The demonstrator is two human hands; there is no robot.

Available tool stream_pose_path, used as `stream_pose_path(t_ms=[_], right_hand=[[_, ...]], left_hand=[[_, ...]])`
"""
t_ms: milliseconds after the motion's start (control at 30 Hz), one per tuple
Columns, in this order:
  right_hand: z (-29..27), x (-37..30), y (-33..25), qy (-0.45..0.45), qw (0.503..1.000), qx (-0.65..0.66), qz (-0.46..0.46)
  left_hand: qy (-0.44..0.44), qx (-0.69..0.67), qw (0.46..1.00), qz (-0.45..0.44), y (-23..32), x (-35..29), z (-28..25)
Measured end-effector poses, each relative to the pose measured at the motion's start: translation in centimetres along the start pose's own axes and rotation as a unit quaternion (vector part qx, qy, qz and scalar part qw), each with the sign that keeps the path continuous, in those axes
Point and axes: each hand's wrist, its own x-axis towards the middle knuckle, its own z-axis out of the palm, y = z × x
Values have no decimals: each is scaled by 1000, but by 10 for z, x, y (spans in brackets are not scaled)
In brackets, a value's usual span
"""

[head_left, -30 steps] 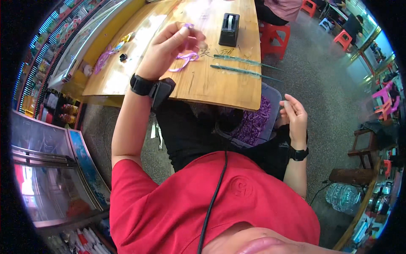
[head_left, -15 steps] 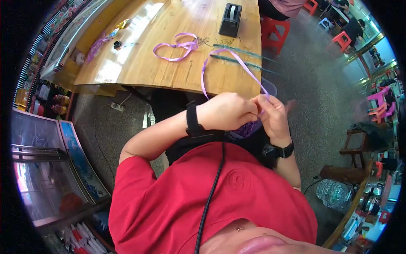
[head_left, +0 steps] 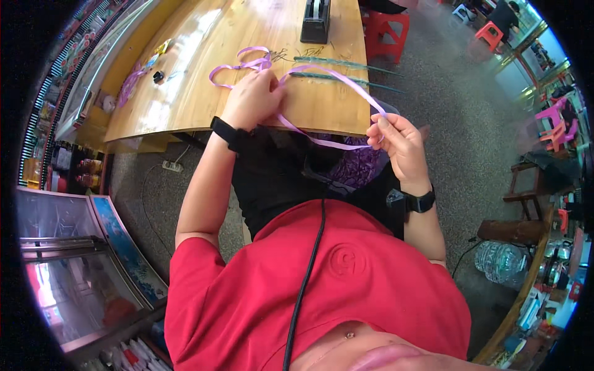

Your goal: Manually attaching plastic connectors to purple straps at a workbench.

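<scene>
A long lilac ribbon [head_left: 343, 78] curves between my hands, with a lower strand sagging past the table's front edge. My right hand [head_left: 399, 142], in front of the table's right corner, pinches the ribbon between thumb and fingers. Over the table's front edge, my left hand [head_left: 252, 99] is curled closed where the ribbon's strands run under it; its fingertips are partly hidden. More loops of this ribbon lie on the wood just beyond that hand. Thin green stems [head_left: 331, 62] rest to the right of the loops, their ends sticking out past the table's right side.
On the wooden table [head_left: 204, 80] stand a black tape dispenser [head_left: 315, 23] and a small black object [head_left: 158, 76]; another lilac ribbon bundle [head_left: 129, 86] lies far left. Patterned purple material [head_left: 356, 167] sits by my lap. A red stool [head_left: 387, 34] stands beyond the table's right side.
My hands were together in front of the table. The left has moved left and forward over the table; the right has shifted slightly right, and ribbon now stretches between them.
</scene>
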Motion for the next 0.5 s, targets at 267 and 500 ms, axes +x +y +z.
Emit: stream_pose_path(t_ms=[267, 500], right_hand=[[-11, -10, -4, 60, 996, -21, -57], [0, -13, -6, 66, 990, -125, 11]], left_hand=[[34, -18, 999, -20, -15, -9, -5], [179, -295, 936, 77, 50, -12, -71]])
